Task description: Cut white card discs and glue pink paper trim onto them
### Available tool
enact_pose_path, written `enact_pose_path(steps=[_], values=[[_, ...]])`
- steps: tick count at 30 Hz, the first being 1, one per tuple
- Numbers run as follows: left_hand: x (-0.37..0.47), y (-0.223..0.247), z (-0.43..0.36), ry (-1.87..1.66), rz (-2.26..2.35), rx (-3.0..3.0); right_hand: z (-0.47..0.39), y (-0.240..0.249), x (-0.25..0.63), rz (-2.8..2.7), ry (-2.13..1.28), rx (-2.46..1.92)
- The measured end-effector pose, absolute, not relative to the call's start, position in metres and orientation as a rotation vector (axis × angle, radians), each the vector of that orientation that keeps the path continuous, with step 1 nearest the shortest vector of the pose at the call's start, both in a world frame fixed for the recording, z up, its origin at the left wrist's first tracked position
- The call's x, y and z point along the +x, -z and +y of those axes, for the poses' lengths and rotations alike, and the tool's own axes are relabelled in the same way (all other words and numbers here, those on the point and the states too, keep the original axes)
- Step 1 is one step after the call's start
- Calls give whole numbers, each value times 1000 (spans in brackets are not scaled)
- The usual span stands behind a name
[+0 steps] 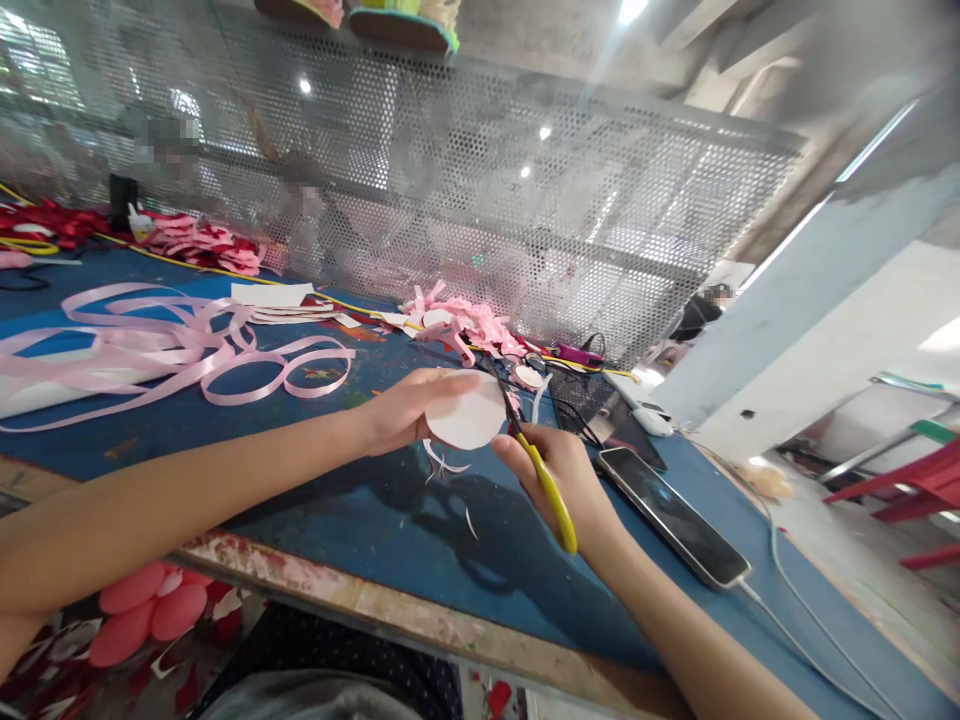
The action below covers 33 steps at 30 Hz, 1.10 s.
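My left hand point(409, 405) pinches a round white disc point(466, 412) by its left side, thumb on top. My right hand point(559, 480) grips yellow-handled scissors point(551, 490), whose dark blades lie along the disc's right edge. Thin white paper trimmings point(444, 460) hang or lie just below the disc. Both hands are above the blue tabletop point(352, 520), and their shadows fall on it.
Pink ribbon point(244, 370) loops across the left, with stacked white paper point(274, 295) behind. Pink pieces point(480, 325) are heaped before a perforated metal screen point(450, 180). A plugged-in phone point(675, 515) lies at right. Red balloons point(154, 605) are under the table's front edge.
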State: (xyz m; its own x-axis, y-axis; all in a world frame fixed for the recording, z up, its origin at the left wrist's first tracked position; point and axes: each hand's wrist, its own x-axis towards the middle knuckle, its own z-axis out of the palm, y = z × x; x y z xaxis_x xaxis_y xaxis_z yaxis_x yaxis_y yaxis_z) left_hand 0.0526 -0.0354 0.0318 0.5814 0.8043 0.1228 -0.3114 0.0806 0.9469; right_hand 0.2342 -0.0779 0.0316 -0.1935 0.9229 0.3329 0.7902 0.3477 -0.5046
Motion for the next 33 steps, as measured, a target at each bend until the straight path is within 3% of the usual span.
enact_pose_path(steps=[4, 9, 18, 33], values=[[67, -17, -46, -1071, 457, 1005, -74, -22, 230, -1968, -260, -1479], [72, -12, -55, -1264, 680, 1226, -76, -21, 229, -2132, -355, -1433], [65, -25, -57, -1139, 684, 1424, -82, -29, 230, -2184, -425, -1353], [55, -40, -56, -1040, 687, 1465, -81, -33, 237, -2224, -248, -1358]])
